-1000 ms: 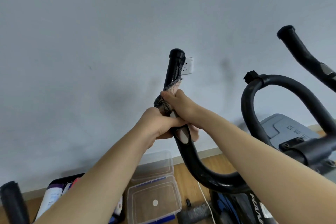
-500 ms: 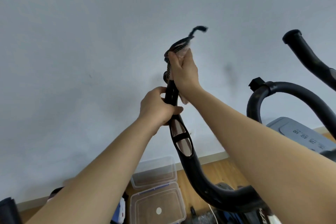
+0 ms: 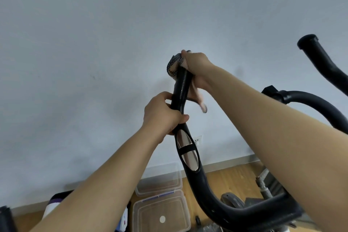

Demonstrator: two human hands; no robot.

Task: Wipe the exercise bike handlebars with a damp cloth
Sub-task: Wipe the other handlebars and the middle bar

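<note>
Right hand: closed over the cloth at the top end of the handlebar.
Left hand: wrapped tight around the same bar, lower down, just above its sensor plates.
Counts: two hands, one cloth, two plates, two clear boxes on the floor.
Handlebar axis: near upright, tip leaning slightly left, curving right at the bottom.
Cloth: draped over the bar tip, one end hanging below the right palm.
</note>
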